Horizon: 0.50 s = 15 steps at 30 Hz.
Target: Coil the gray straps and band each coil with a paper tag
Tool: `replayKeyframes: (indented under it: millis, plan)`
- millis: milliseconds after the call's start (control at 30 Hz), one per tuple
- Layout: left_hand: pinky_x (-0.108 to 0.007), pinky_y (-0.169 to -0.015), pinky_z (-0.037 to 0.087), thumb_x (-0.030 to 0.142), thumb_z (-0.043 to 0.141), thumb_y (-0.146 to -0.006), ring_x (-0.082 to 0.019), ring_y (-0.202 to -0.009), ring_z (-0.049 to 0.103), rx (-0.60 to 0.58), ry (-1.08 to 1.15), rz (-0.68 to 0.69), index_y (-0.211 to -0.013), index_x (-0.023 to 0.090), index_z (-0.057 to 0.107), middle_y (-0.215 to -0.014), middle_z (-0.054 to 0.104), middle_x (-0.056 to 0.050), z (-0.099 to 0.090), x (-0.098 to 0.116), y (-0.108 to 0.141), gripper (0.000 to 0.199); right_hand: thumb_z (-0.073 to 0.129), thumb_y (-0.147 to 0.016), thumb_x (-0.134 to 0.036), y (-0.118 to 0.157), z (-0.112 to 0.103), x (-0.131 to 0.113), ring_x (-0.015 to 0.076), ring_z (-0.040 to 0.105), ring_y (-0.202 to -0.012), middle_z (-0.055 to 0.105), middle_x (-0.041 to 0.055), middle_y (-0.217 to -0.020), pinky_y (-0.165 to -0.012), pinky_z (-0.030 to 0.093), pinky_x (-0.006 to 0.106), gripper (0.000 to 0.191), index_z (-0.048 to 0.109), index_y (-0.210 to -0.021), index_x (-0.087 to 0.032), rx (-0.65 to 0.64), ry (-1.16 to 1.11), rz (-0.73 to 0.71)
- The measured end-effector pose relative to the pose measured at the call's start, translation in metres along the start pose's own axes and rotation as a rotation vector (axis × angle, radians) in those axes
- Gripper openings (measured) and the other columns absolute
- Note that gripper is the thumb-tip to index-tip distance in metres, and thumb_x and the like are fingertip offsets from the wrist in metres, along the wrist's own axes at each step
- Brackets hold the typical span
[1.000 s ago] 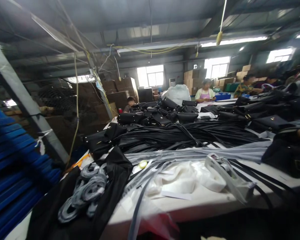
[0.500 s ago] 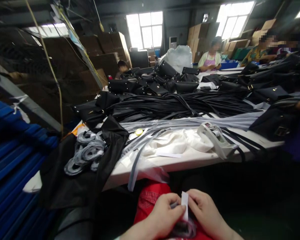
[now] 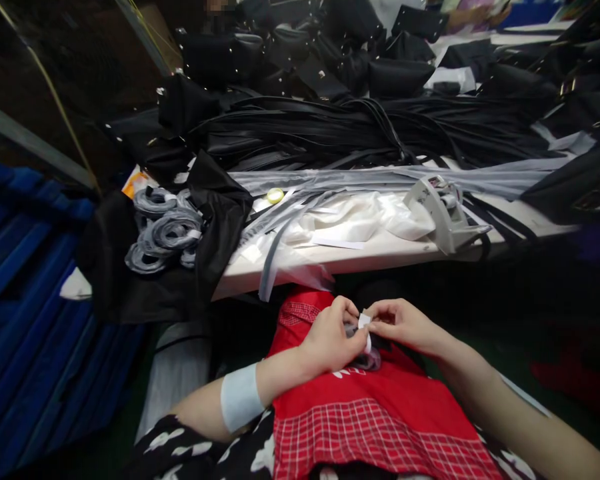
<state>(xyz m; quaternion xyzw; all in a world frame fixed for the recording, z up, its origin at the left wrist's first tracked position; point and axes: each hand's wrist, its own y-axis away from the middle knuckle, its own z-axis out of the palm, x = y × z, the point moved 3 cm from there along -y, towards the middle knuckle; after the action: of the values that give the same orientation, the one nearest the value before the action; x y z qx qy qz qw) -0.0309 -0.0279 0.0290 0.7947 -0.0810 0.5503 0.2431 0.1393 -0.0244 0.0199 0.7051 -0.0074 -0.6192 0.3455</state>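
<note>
Above my red-aproned lap, my left hand (image 3: pixel 333 333) is closed around a small coil of grey strip (image 3: pixel 369 361), mostly hidden by the fingers. A short white strip (image 3: pixel 364 321), paper or tape, lies across the coil. Thumb and fingers of my right hand (image 3: pixel 403 323) pinch the white strip at its right side. Both hands are close together, nearly touching. Similar grey coils (image 3: pixel 167 230), several with white bands, are piled on black material (image 3: pixel 130 293) to the left.
The white table (image 3: pixel 400 255) carries a tape dispenser (image 3: pixel 436 212), crumpled white sheeting (image 3: pixel 350 217), a yellow disc (image 3: pixel 275 195) and long grey strips (image 3: pixel 285 180). Behind lie black straps (image 3: pixel 300 137) and black bags (image 3: pixel 400 79). Blue slatted stacks (image 3: pixel 25 267) stand left; a co-worker's hands (image 3: pixel 480 15) show far back.
The view has tipped downward, bringing my forearms and apron into sight. The white strip now shows shorter and bent over the coil, with my right fingers pinching it.
</note>
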Motion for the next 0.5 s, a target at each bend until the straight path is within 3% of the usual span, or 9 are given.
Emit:
replayKeyframes:
  millis: [133,200,267,367,500]
  plan:
    - [-0.029,-0.071,0.047,0.035,0.068,-0.079,-0.018,-0.077,0.066,-0.042,-0.016,0.001,-0.095,0.020,0.048,-0.083,0.071,-0.004,-0.001,-0.001,0.000,0.030,0.075,-0.072,-0.035,-0.003,0.005,0.002,0.0142,0.063,-0.063,0.070,0.0030,-0.071,-0.063,0.049,0.025,0.025,0.065,-0.078,-0.013,-0.036,0.043,0.029]
    - [-0.029,-0.069,0.047,0.041,0.073,-0.074,-0.019,-0.076,0.065,-0.100,-0.028,-0.047,-0.096,0.018,0.052,-0.083,0.071,-0.005,-0.005,-0.004,-0.002,0.038,0.068,-0.078,-0.031,0.001,0.008,-0.006,0.0150,0.064,-0.064,0.071,0.0031,-0.072,-0.062,0.049,0.025,0.016,0.066,-0.077,-0.015,0.052,0.240,-0.068]
    - [-0.028,-0.062,0.045,0.047,0.078,-0.067,-0.018,-0.069,0.063,-0.258,0.035,-0.152,-0.092,0.016,0.058,-0.079,0.069,-0.005,-0.007,-0.011,-0.006,0.044,0.059,-0.084,-0.022,0.011,0.012,-0.017,0.0158,0.066,-0.071,0.072,0.0036,-0.077,-0.066,0.050,0.026,0.012,0.069,-0.080,-0.017,0.143,0.504,-0.236]
    - [-0.026,-0.057,0.043,0.049,0.085,-0.056,-0.015,-0.061,0.059,-0.450,0.271,-0.274,-0.090,0.013,0.065,-0.071,0.066,-0.003,-0.013,-0.015,-0.015,0.053,0.048,-0.089,-0.014,0.026,0.019,-0.028,0.0168,0.068,-0.083,0.073,0.0058,-0.092,-0.076,0.054,0.028,0.024,0.071,-0.095,-0.020,0.151,0.758,-0.455]
    - [-0.025,-0.060,0.044,0.041,0.093,-0.044,-0.012,-0.061,0.058,-0.397,0.543,-0.308,-0.098,0.010,0.066,-0.074,0.066,-0.002,-0.022,-0.005,-0.033,0.068,0.049,-0.092,-0.015,0.039,0.016,-0.034,0.0216,0.063,-0.109,0.066,0.0107,-0.123,-0.095,0.053,0.036,0.038,0.059,-0.128,-0.021,0.250,0.888,-0.587]
